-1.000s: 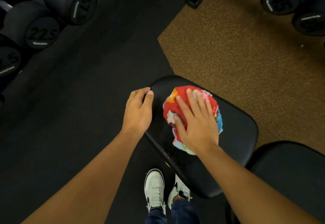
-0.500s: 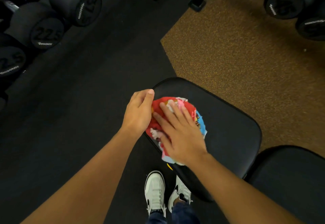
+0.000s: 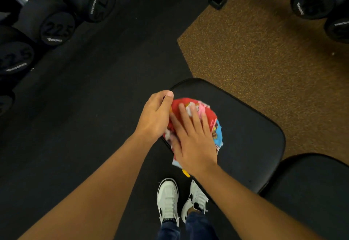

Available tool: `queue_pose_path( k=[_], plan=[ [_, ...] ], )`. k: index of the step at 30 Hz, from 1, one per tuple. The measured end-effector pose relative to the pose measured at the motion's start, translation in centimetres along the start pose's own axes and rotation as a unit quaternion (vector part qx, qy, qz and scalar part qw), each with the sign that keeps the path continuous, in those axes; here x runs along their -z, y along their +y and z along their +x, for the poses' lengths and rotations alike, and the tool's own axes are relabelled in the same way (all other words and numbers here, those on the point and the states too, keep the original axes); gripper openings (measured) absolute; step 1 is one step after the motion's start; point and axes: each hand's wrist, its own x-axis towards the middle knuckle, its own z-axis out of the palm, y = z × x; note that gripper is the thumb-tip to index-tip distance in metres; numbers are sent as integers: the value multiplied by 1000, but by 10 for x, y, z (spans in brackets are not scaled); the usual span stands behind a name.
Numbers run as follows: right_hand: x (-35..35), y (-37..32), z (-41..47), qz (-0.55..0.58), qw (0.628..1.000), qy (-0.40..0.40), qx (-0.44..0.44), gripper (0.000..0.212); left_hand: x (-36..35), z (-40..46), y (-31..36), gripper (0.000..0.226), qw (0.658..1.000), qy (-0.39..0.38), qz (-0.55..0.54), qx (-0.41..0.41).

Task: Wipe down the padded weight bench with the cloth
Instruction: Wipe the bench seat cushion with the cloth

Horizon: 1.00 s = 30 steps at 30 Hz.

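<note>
Right hand (image 3: pixel 194 138) presses flat, fingers spread, on the crumpled cloth (image 3: pixel 204 115) (mostly red) atop the bench pad (image 3: pixel 251 141); left hand (image 3: pixel 154 117) grips the pad's left edge.

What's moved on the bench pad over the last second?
The right hand slid the cloth from the middle of the bench pad to its left edge, against the left hand. The left hand kept gripping that edge; the pad itself stayed put.

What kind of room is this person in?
Most likely a gym's free-weights area: black dumbbells marked 22.5 lie nearby, a padded bench is being wiped, and the floor looks like rubber matting.
</note>
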Motion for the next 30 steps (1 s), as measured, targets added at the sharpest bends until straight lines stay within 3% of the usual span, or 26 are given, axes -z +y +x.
queue_pose_path(
  k=[6, 15, 21, 25, 27, 30],
  plan=[
    [1, 28, -35, -27, 991, -21, 129, 54, 1, -4, -12, 38, 996, 30, 74, -37],
    [7, 16, 42, -21, 999, 21, -45, 58, 0, -16, -22, 38, 997, 48, 55, -30],
    [-3, -4, -8, -24, 999, -5, 36, 57, 2, -21, -17, 39, 997, 25, 69, -12],
    [-1, 23, -40, -26, 994, -13, 109, 53, 0, -24, -22, 41, 994, 15, 108, -19],
    [2, 46, -36, -15, 996, 4, 93, 53, 1, -24, -24, 41, 993, 18, 112, -23],
    [7, 67, -10, -12, 999, 35, 1, 54, -1, -28, -28, 42, 984, 28, 161, -70]
  ],
)
